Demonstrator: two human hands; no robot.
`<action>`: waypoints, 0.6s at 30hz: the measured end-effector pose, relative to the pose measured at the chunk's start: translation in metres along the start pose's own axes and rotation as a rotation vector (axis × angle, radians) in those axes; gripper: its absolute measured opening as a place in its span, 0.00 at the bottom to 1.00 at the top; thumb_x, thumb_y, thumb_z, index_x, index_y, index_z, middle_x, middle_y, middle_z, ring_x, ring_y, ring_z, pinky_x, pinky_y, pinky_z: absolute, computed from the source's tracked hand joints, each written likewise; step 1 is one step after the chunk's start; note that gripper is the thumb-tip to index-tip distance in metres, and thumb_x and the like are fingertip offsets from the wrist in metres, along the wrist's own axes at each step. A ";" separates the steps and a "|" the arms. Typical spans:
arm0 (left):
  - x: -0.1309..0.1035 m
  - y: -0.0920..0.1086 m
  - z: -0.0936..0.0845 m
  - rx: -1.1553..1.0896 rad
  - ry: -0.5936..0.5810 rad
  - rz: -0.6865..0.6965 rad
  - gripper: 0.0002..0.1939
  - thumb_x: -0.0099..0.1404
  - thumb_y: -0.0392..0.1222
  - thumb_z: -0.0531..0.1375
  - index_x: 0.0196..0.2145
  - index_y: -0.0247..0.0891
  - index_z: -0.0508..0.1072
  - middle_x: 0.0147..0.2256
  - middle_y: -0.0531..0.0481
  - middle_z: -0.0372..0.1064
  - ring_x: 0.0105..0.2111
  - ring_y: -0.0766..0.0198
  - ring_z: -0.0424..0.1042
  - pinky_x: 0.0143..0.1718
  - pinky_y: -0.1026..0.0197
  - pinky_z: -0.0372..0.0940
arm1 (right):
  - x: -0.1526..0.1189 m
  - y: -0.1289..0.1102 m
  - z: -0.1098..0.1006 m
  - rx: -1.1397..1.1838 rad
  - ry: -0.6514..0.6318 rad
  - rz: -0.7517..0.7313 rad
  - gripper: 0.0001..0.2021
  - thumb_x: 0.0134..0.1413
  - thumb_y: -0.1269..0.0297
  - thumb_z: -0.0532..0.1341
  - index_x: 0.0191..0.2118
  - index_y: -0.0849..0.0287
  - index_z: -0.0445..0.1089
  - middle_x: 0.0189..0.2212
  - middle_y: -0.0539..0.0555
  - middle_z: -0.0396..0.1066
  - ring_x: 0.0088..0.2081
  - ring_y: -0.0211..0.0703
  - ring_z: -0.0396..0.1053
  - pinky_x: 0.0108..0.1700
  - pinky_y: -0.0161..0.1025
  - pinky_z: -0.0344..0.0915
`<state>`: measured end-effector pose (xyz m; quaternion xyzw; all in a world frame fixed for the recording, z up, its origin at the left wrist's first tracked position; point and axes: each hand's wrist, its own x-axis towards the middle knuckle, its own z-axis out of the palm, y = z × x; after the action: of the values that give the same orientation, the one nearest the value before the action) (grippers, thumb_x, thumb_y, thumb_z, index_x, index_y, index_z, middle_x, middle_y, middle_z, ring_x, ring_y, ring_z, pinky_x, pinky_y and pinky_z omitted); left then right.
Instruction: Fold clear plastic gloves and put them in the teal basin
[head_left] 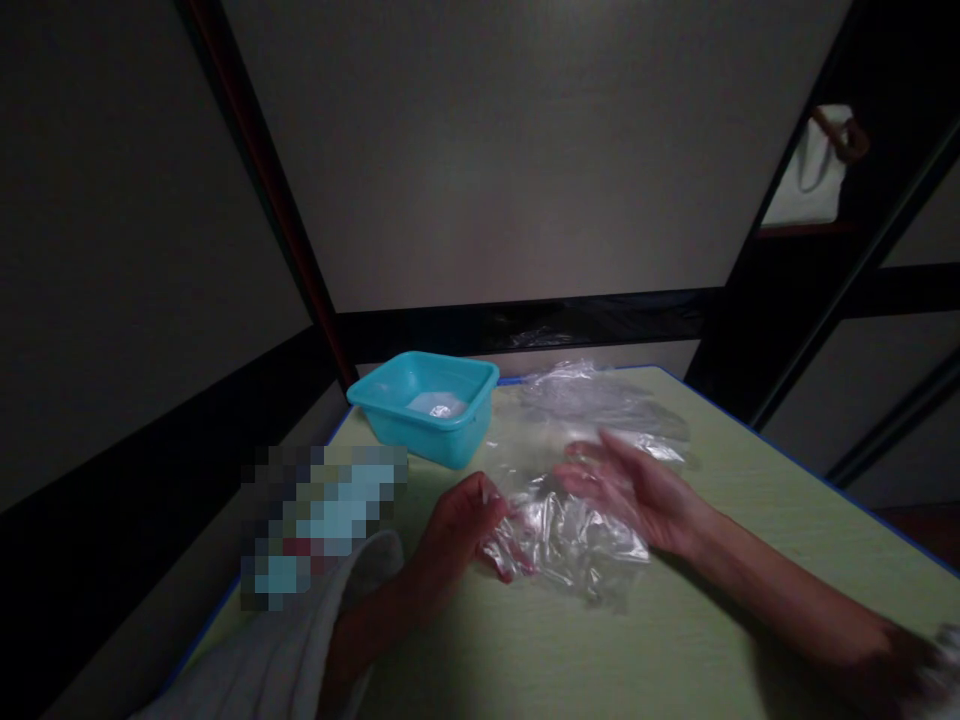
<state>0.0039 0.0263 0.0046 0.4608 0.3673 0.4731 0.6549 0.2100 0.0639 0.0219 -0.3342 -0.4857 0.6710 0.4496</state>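
While the left hand pinches the left edge of a crumpled clear plastic bag between thumb and fingers, the right hand, blurred, holds its fingers extended and slightly apart at the bag's right side, though whether they press on the film cannot be told. The bag is held over the near-middle part of a pale green table, in front of further clear plastic film. Just beside that film, to its left, stands a turquoise basin containing a whitish item.
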 end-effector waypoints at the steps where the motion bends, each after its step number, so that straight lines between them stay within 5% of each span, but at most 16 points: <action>1: -0.001 0.001 0.001 -0.031 0.010 -0.032 0.18 0.46 0.53 0.66 0.23 0.38 0.64 0.25 0.50 0.72 0.15 0.64 0.69 0.12 0.68 0.57 | 0.001 -0.001 -0.003 0.060 0.007 0.059 0.18 0.53 0.48 0.56 0.35 0.62 0.64 0.29 0.60 0.75 0.32 0.43 0.75 0.31 0.36 0.72; 4: -0.002 0.005 0.002 -0.069 0.054 -0.067 0.20 0.45 0.56 0.66 0.23 0.39 0.65 0.27 0.49 0.73 0.14 0.67 0.68 0.12 0.68 0.56 | 0.001 -0.004 -0.006 0.174 0.059 0.191 0.18 0.49 0.54 0.62 0.41 0.60 0.60 0.33 0.60 0.75 0.32 0.43 0.75 0.30 0.35 0.73; 9: -0.003 0.006 -0.002 -0.129 -0.045 -0.144 0.18 0.48 0.56 0.64 0.27 0.38 0.70 0.28 0.48 0.73 0.16 0.67 0.68 0.15 0.67 0.56 | 0.001 -0.001 -0.008 0.051 0.204 0.104 0.23 0.39 0.80 0.67 0.42 0.58 0.61 0.28 0.51 0.75 0.23 0.35 0.73 0.22 0.26 0.70; 13: 0.000 -0.001 -0.004 -0.147 -0.095 -0.157 0.17 0.46 0.53 0.67 0.24 0.39 0.69 0.26 0.49 0.72 0.20 0.64 0.70 0.16 0.67 0.57 | 0.004 0.000 -0.012 0.041 0.288 0.048 0.21 0.39 0.80 0.67 0.40 0.59 0.62 0.24 0.50 0.75 0.20 0.33 0.71 0.19 0.25 0.68; 18: 0.008 -0.011 -0.008 -0.085 0.162 0.040 0.14 0.41 0.43 0.71 0.22 0.36 0.72 0.24 0.49 0.71 0.25 0.60 0.70 0.24 0.61 0.65 | 0.005 -0.001 -0.010 0.052 0.359 -0.044 0.23 0.36 0.77 0.69 0.41 0.58 0.62 0.23 0.47 0.74 0.19 0.31 0.69 0.19 0.25 0.66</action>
<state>0.0022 0.0346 -0.0083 0.4004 0.3893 0.5368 0.6324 0.2173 0.0722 0.0200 -0.4264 -0.3873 0.6028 0.5521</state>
